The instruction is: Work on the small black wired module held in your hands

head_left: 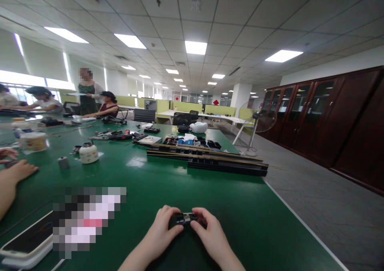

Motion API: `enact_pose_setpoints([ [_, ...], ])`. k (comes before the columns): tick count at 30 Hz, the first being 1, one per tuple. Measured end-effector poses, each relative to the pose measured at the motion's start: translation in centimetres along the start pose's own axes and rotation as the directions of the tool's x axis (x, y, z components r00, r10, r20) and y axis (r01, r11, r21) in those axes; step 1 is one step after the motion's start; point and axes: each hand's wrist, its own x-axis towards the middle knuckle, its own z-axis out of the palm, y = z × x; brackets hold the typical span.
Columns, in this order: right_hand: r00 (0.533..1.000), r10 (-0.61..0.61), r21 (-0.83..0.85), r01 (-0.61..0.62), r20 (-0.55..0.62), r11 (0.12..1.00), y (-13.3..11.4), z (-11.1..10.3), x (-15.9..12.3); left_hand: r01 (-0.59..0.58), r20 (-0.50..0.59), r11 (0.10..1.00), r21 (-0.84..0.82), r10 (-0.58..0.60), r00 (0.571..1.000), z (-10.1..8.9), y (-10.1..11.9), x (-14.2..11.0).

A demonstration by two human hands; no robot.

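Between my two hands is a small black part with a lighter metallic middle; its exact kind I cannot make out. My left hand pinches its left end between thumb and fingers. On the other end, my right hand grips it the same way. The part is just over the green table top, near the front edge. Whether it touches the table, I cannot tell.
Long black rails with thin brass-coloured rods lie across the table ahead. A cream jar, a grey cylinder and a phone are to the left. Another person's hand rests at the far left.
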Motion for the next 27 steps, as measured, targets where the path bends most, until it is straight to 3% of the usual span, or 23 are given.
enact_pose_setpoints([
  [7,0.999,-0.030,-0.012,0.031,0.029,0.999,-0.3,0.2,-0.1,0.085,0.062,0.947,-0.309,-0.069,0.996,0.2,0.1,0.1],
  [12,0.998,-0.051,-0.024,0.052,0.029,0.998,-0.8,0.3,-0.3,0.057,0.066,0.951,-0.304,-0.039,0.997,0.1,0.3,-0.1],
  [18,0.994,-0.111,-0.018,0.111,0.013,0.994,-1.0,0.4,-0.3,0.035,0.092,0.910,-0.413,0.003,0.996,0.4,0.2,-0.1],
  [27,0.989,-0.144,-0.039,0.143,-0.031,0.989,-1.7,0.3,-0.5,0.048,0.088,0.882,-0.469,-0.008,0.996,0.6,-0.1,0.1],
])
